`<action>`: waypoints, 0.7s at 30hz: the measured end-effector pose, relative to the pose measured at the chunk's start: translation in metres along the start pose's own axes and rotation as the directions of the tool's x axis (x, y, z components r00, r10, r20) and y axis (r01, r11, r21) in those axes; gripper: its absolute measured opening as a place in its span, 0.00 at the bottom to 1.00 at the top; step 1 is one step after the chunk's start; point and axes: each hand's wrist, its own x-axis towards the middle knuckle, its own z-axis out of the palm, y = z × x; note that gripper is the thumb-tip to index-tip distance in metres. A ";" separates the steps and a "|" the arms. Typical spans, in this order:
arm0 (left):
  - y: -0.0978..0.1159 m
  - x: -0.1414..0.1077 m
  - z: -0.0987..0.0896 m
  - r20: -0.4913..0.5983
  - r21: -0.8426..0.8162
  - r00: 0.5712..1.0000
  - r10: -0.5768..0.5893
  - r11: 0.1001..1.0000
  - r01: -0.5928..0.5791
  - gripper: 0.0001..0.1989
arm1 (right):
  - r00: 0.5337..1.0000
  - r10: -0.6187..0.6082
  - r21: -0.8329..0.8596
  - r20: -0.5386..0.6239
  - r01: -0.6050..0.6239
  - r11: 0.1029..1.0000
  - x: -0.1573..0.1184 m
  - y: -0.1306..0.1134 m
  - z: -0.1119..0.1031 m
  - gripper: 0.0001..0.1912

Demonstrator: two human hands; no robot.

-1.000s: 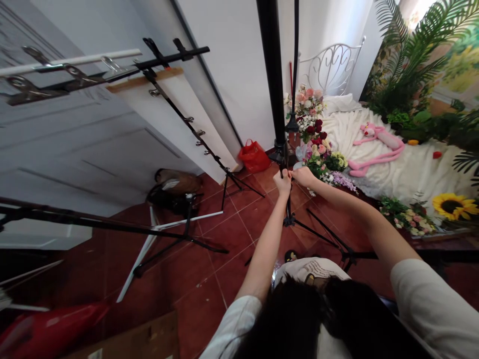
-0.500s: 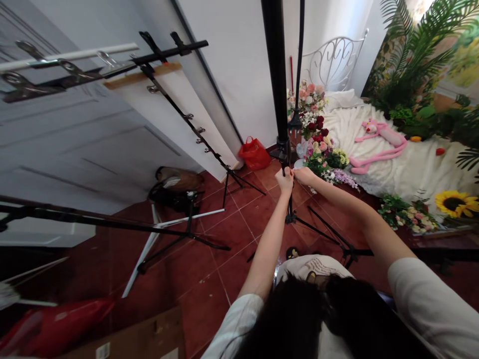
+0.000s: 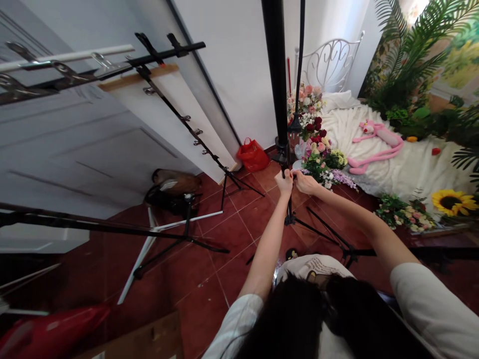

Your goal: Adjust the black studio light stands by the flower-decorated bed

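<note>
A black light stand [image 3: 276, 75] rises close in front of me, its pole running out of the top of the view. My left hand [image 3: 285, 182] is wrapped round the pole below a black collar [image 3: 282, 151]. Close beside it, my right hand [image 3: 305, 183] has its fingers pinched against the side of the pole, on a small dark part that looks like a tightening knob. The fingers mostly hide that part. A black cable [image 3: 299, 60] with a dark plug-like end hangs next to the pole. The stand's legs [image 3: 318, 230] spread over the floor below my hands.
Left stand a clip-hung backdrop frame [image 3: 175, 102], another black tripod [image 3: 187, 234] and white bars [image 3: 140, 259]. A red bag [image 3: 253, 154] sits by the wall. Artificial flowers [image 3: 318, 144], a pink plush toy [image 3: 385, 137] and a sunflower [image 3: 452, 201] are right. Cardboard [image 3: 149, 339] lies near.
My right hand has turned at the wrist and dropped slightly beside the pole, its fingers still pinched there. My left hand keeps its grip. The view has shifted a little.
</note>
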 end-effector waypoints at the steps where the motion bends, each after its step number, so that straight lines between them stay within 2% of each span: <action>1: 0.000 0.000 0.000 0.003 0.001 1.000 0.002 1.000 -0.002 0.36 | 1.000 -0.008 0.004 -0.014 0.008 1.000 -0.004 0.003 0.001 0.22; 4: -0.001 0.001 0.000 0.011 0.004 1.000 -0.007 1.000 0.007 0.36 | 0.994 -0.054 0.047 -0.099 0.059 0.997 -0.020 0.013 0.005 0.22; 6: -0.001 0.001 0.001 0.009 0.005 1.000 -0.003 1.000 0.003 0.36 | 0.968 -0.112 0.118 -0.223 0.141 0.983 -0.027 0.019 0.001 0.20; 8: -0.002 0.002 0.001 -0.001 0.008 1.000 0.009 1.000 -0.009 0.37 | 0.905 -0.143 0.205 -0.401 0.241 0.949 -0.026 0.019 -0.012 0.23; 10: -0.004 0.003 0.001 -0.012 0.006 1.000 0.024 1.000 -0.024 0.38 | 0.812 -0.122 0.277 -0.571 0.331 0.902 -0.017 0.013 -0.031 0.32; 12: -0.006 0.004 0.001 -0.014 -0.003 0.999 0.043 0.999 -0.043 0.39 | 0.735 -0.101 0.315 -0.670 0.406 0.858 0.000 0.001 -0.051 0.40; 13: -0.007 0.004 0.001 -0.012 -0.010 0.999 0.052 0.999 -0.052 0.40 | 0.714 -0.104 0.322 -0.692 0.435 0.841 0.009 -0.007 -0.060 0.43; 15: -0.007 0.005 0.002 -0.001 -0.018 0.998 0.062 0.998 -0.062 0.41 | 0.697 -0.108 0.333 -0.709 0.466 0.819 0.028 -0.023 -0.073 0.47; 17: -0.005 0.005 0.002 0.006 -0.017 0.998 0.067 0.998 -0.067 0.42 | 0.716 -0.095 0.369 -0.692 0.464 0.805 0.044 -0.038 -0.081 0.48; 19: -0.003 0.004 0.003 0.004 -0.009 0.998 0.066 0.998 -0.066 0.42 | 0.735 -0.045 0.425 -0.676 0.440 0.791 0.054 -0.048 -0.087 0.47; 21: -0.002 0.002 0.003 0.003 -0.006 0.998 0.055 0.998 -0.055 0.42 | 0.732 0.027 0.478 -0.680 0.416 0.774 0.058 -0.053 -0.091 0.42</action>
